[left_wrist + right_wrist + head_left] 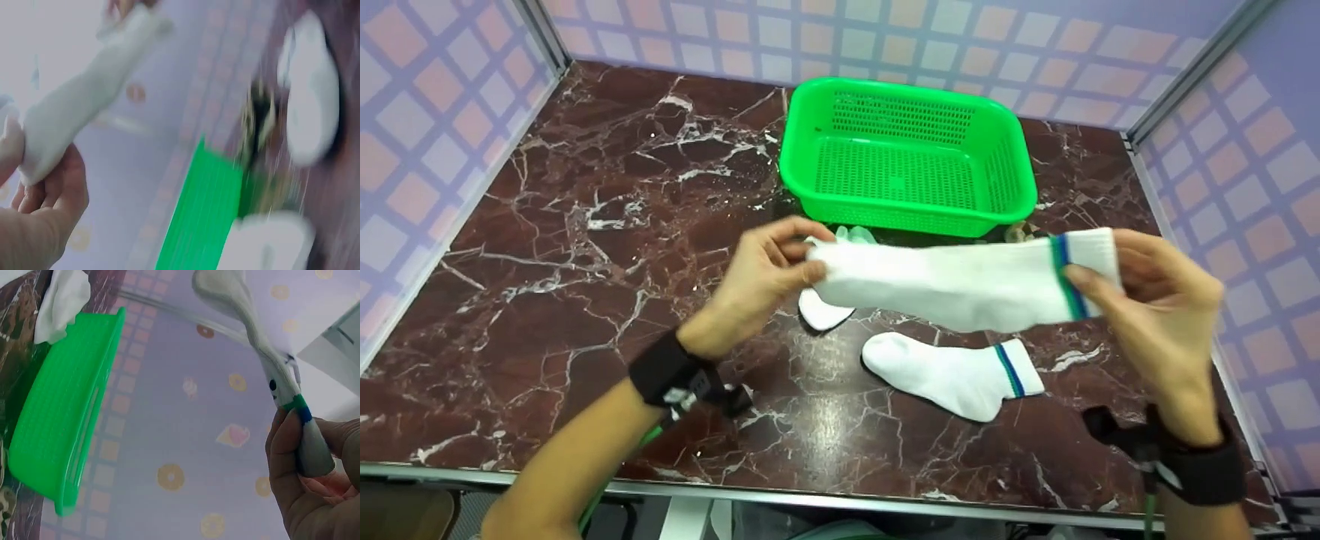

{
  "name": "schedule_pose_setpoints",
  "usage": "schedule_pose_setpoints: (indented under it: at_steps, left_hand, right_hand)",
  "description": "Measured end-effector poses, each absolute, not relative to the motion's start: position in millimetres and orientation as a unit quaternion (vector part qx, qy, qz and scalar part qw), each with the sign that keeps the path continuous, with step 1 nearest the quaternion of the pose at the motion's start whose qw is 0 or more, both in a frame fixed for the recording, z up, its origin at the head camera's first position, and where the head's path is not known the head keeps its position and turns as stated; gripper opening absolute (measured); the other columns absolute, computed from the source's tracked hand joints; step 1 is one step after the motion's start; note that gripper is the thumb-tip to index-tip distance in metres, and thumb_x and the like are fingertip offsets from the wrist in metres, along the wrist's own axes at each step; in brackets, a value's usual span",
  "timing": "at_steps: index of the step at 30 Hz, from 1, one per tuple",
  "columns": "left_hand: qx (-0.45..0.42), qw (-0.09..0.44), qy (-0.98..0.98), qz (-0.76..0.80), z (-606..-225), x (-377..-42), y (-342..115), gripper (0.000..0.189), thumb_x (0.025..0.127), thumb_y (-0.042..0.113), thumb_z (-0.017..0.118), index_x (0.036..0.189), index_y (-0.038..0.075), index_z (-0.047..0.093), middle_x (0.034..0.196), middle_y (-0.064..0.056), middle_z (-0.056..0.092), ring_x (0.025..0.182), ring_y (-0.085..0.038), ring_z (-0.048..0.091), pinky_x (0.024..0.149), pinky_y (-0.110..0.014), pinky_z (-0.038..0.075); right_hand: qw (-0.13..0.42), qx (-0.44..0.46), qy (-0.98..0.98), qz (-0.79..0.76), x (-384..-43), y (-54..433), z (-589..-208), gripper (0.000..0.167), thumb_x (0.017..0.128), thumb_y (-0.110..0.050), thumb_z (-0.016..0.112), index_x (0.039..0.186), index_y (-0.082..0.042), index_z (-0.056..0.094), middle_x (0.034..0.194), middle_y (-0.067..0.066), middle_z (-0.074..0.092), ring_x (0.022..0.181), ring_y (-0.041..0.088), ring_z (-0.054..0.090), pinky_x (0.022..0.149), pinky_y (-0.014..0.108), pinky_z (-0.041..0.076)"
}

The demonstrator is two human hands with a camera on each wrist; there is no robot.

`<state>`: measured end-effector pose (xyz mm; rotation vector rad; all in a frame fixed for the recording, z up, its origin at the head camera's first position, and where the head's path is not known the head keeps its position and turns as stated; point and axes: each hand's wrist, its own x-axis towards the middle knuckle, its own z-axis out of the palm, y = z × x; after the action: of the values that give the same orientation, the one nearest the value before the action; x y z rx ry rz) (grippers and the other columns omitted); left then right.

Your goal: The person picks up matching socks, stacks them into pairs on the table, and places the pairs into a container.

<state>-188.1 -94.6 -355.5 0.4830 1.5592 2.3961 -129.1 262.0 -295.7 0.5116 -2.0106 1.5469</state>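
Note:
A white sock [945, 285] with green and blue cuff stripes is stretched level above the table. At its toe end, my left hand [769, 270] pinches the fabric between thumb and fingers. My right hand [1166, 307] grips the cuff, its thumb lying over the stripes; the right wrist view shows those fingers curled round the cuff [315, 450]. Below, a second striped white sock [952, 375] lies flat on the table. Another white piece [823, 309] lies partly hidden under the held sock. The left wrist view is blurred.
A green plastic basket [900, 214] with perforated walls stands at the back of the dark marbled table [585, 300]. Pale green translucent items [855, 235] and a small brownish item [1021, 231] sit by its front, mostly covered. Patterned panels [885, 37] enclose the table's back and sides.

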Motion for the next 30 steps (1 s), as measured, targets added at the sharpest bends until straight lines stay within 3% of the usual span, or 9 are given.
schedule_pose_setpoints:
  at_steps: [3, 5, 10, 14, 19, 23, 26, 30]
  left_hand:
    - [0.166, 0.145, 0.515, 0.828, -362, -177, -79, 0.038, 0.070, 0.019, 0.082, 0.103, 0.007, 0.066, 0.098, -0.018, 0.070, 0.085, -0.025, 0.068, 0.078, -0.039, 0.057]
    - [0.162, 0.159, 0.523, 0.821, -370, -172, -69, 0.029, 0.077, 0.010, 0.078, 0.102, 0.005, 0.065, 0.096, -0.018, 0.070, 0.082, -0.024, 0.068, 0.074, -0.037, 0.057]
    - [0.134, 0.194, 0.577, 0.782, -395, -168, -50, 0.018, 0.086, -0.008, 0.065, 0.103, -0.006, 0.061, 0.088, -0.015, 0.070, 0.075, -0.022, 0.068, 0.071, -0.039, 0.058]
    - [0.117, 0.214, 0.614, 0.751, -410, -170, -42, 0.021, 0.084, -0.007, 0.068, 0.103, -0.010, 0.060, 0.084, -0.013, 0.069, 0.073, -0.021, 0.067, 0.070, -0.041, 0.058]
    - [0.071, 0.244, 0.642, 0.723, -426, -169, -42, 0.026, 0.082, -0.008, 0.069, 0.106, -0.012, 0.058, 0.075, -0.011, 0.067, 0.066, -0.019, 0.066, 0.062, -0.033, 0.058]
    - [0.074, 0.254, 0.657, 0.706, -439, -168, -41, 0.023, 0.084, -0.008, 0.068, 0.104, -0.011, 0.058, 0.069, -0.008, 0.064, 0.061, -0.017, 0.064, 0.058, -0.030, 0.057]
    - [0.086, 0.242, 0.668, 0.698, -446, -170, -38, 0.020, 0.083, -0.007, 0.068, 0.101, -0.009, 0.058, 0.068, -0.006, 0.063, 0.061, -0.015, 0.062, 0.057, -0.029, 0.057]
    - [0.082, 0.224, 0.678, 0.695, -450, -172, -35, 0.020, 0.082, -0.008, 0.069, 0.100, -0.010, 0.059, 0.072, -0.007, 0.063, 0.063, -0.015, 0.062, 0.057, -0.031, 0.057]
  right_hand:
    - [0.258, 0.152, -0.751, 0.588, -123, 275, -298, 0.033, 0.072, 0.021, 0.071, 0.104, 0.019, 0.062, 0.086, 0.020, 0.071, 0.068, 0.017, 0.069, 0.059, 0.019, 0.054]
    - [0.234, 0.124, -0.786, 0.559, -122, 290, -310, 0.032, 0.074, 0.018, 0.072, 0.105, 0.018, 0.062, 0.083, 0.016, 0.071, 0.065, 0.015, 0.068, 0.057, 0.019, 0.054]
    - [0.117, 0.035, -0.874, 0.470, -119, 327, -355, 0.032, 0.083, 0.001, 0.073, 0.113, 0.008, 0.061, 0.086, 0.007, 0.071, 0.061, 0.016, 0.066, 0.048, 0.024, 0.052]
    - [0.032, 0.005, -0.897, 0.441, -117, 338, -383, 0.037, 0.089, -0.013, 0.070, 0.117, 0.007, 0.058, 0.091, 0.015, 0.069, 0.063, 0.019, 0.066, 0.050, 0.030, 0.055]
    - [-0.057, -0.005, -0.900, 0.432, -119, 340, -414, 0.040, 0.092, -0.020, 0.067, 0.118, 0.009, 0.057, 0.102, 0.026, 0.065, 0.069, 0.020, 0.065, 0.055, 0.035, 0.057]
    - [-0.064, -0.003, -0.907, 0.416, -121, 339, -429, 0.039, 0.091, -0.022, 0.069, 0.116, 0.007, 0.061, 0.105, 0.026, 0.065, 0.076, 0.020, 0.066, 0.054, 0.034, 0.057]
    - [-0.052, 0.008, -0.917, 0.395, -122, 339, -435, 0.037, 0.092, -0.020, 0.068, 0.116, 0.007, 0.061, 0.104, 0.027, 0.066, 0.081, 0.027, 0.066, 0.054, 0.031, 0.056]
    - [-0.048, 0.024, -0.926, 0.374, -123, 339, -438, 0.037, 0.093, -0.019, 0.066, 0.118, 0.008, 0.059, 0.104, 0.026, 0.066, 0.090, 0.037, 0.065, 0.063, 0.023, 0.054]
